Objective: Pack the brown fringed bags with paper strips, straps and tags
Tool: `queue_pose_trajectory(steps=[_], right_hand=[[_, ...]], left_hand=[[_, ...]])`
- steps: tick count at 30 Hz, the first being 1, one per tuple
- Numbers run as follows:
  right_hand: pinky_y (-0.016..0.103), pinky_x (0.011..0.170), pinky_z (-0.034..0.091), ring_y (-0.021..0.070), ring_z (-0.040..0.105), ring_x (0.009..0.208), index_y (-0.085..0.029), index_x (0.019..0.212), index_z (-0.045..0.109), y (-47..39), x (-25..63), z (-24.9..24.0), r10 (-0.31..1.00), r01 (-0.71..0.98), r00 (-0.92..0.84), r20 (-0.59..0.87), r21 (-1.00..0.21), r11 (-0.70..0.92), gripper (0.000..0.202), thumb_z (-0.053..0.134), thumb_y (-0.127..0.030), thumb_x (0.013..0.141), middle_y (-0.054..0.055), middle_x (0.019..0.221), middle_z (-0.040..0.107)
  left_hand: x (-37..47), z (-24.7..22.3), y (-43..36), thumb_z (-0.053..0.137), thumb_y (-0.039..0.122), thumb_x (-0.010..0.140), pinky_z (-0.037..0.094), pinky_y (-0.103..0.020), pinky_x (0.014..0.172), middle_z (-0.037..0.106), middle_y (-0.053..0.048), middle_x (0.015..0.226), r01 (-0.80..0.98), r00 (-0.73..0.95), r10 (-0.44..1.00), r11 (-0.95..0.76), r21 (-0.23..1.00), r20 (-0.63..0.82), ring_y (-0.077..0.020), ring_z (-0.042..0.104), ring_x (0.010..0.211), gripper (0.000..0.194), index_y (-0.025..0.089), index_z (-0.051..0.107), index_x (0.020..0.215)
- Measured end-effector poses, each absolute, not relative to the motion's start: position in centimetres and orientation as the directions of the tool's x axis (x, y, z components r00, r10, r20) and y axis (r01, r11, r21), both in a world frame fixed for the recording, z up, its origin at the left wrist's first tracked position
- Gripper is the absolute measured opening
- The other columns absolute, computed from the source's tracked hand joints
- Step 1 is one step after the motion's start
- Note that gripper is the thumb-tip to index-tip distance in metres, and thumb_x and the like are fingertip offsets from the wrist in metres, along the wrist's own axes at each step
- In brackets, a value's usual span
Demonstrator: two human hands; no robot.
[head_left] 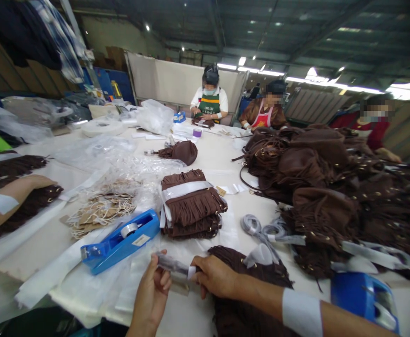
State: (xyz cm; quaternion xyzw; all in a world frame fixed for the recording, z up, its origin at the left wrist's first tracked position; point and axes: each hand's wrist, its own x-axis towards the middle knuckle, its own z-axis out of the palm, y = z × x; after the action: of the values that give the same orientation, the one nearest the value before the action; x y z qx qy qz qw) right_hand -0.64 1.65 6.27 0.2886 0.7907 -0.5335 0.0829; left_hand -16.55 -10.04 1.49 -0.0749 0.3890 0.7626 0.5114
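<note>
My left hand is closed, with thumb and fingers pinching one end of a short dark strip wrapped in greyish film; it may be a bag strap. The strip's other end, banded in white, is in my right hand, whose fingers are wrapped round it. Under my right forearm lies a brown fringed bag, partly hidden by the arm. Beyond my hands stands a stack of brown fringed bags with a white paper band. A blue tape dispenser is beside my left hand.
Brown bags are heaped on the right, near grey straps and another blue dispenser. Corded tags and clear plastic bags lie left. Another person's arm reaches in there. Several people sit across the table.
</note>
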Motion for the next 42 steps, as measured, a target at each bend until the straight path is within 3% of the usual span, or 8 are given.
queue_pose_trajectory(steps=[5,8,12,16,20,26,31,42], right_hand=[[0.014,0.044,0.040,0.0110,0.061,0.046,-0.018,0.101,0.062,1.0,-0.8,5.5,0.400,0.560,-0.802,-0.444,-0.791,0.245,0.018,0.054,-0.020,0.085,-0.004,0.057,0.059],[0.013,0.042,0.039,0.0101,0.062,0.046,-0.019,0.102,0.062,0.4,-1.0,5.1,0.409,0.560,-0.793,-0.452,-0.806,0.195,0.018,0.053,-0.022,0.086,-0.004,0.063,0.062],[0.013,0.040,0.036,0.0094,0.061,0.044,-0.018,0.100,0.062,0.1,-0.9,5.4,0.483,0.555,-0.775,-0.408,-0.805,0.211,0.016,0.052,-0.024,0.089,-0.004,0.062,0.060],[0.014,0.038,0.036,0.0113,0.061,0.043,-0.019,0.096,0.062,0.1,-0.8,5.4,0.476,0.528,-0.784,-0.398,-0.831,0.175,0.014,0.053,-0.022,0.086,-0.005,0.056,0.057],[0.014,0.039,0.040,0.0130,0.062,0.043,-0.019,0.096,0.059,-0.5,-1.5,4.9,0.415,0.489,-0.801,-0.432,-0.871,0.037,0.013,0.052,-0.021,0.085,-0.006,0.052,0.054],[0.014,0.037,0.039,0.0122,0.062,0.041,-0.018,0.095,0.057,-1.1,-2.1,4.9,0.461,0.486,-0.774,-0.434,-0.874,-0.007,0.011,0.051,-0.022,0.086,-0.006,0.056,0.055],[0.015,0.038,0.041,0.0131,0.063,0.043,-0.018,0.093,0.056,-1.6,-2.6,4.7,0.457,0.465,-0.778,-0.432,-0.884,-0.043,0.009,0.051,-0.020,0.085,-0.006,0.055,0.055],[0.018,0.039,0.046,0.0148,0.063,0.042,-0.018,0.089,0.053,-2.1,-3.0,5.5,0.441,0.421,-0.793,-0.421,-0.901,-0.104,0.007,0.048,-0.016,0.085,-0.007,0.048,0.052]], left_hand=[[-16.7,1.5,-10.1,0.082,0.031,0.075,0.038,-0.014,0.041,0.062,0.001,0.084,-0.808,-0.503,0.730,-0.207,0.551,-0.463,-0.0005,0.040,0.051,0.039,0.012,0.067,0.106],[-16.2,1.9,-10.5,0.083,0.029,0.073,0.035,-0.013,0.038,0.060,0.004,0.078,-0.839,-0.484,0.727,-0.226,0.495,-0.488,0.0004,0.037,0.048,0.038,0.011,0.067,0.102],[-16.3,2.6,-11.4,0.085,0.026,0.070,0.031,-0.013,0.034,0.066,0.000,0.088,-0.874,-0.450,0.704,-0.223,0.431,-0.549,0.0026,0.032,0.043,0.034,0.012,0.068,0.095],[-16.4,2.6,-11.7,0.083,0.025,0.073,0.031,-0.012,0.035,0.060,0.004,0.077,-0.863,-0.454,0.714,-0.203,0.462,-0.533,0.0017,0.033,0.044,0.031,0.011,0.068,0.097],[-15.6,2.4,-11.5,0.082,0.029,0.075,0.041,-0.014,0.044,0.061,0.002,0.081,-0.836,-0.481,0.721,-0.205,0.509,-0.500,-0.0009,0.042,0.053,0.035,0.011,0.068,0.101],[-15.4,3.1,-12.1,0.084,0.029,0.072,0.030,-0.012,0.037,0.061,0.003,0.078,-0.840,-0.476,0.714,-0.196,0.507,-0.513,0.0017,0.032,0.046,0.032,0.012,0.069,0.096],[-15.3,3.6,-12.3,0.085,0.031,0.071,0.032,-0.011,0.040,0.064,0.001,0.080,-0.806,-0.503,0.694,-0.161,0.570,-0.515,0.0019,0.033,0.046,0.044,0.016,0.067,0.107],[-16.0,3.3,-12.9,0.086,0.028,0.069,0.034,-0.013,0.041,0.059,0.002,0.087,-0.767,-0.516,0.716,-0.142,0.626,-0.470,0.0009,0.033,0.050,0.032,0.015,0.067,0.092]])
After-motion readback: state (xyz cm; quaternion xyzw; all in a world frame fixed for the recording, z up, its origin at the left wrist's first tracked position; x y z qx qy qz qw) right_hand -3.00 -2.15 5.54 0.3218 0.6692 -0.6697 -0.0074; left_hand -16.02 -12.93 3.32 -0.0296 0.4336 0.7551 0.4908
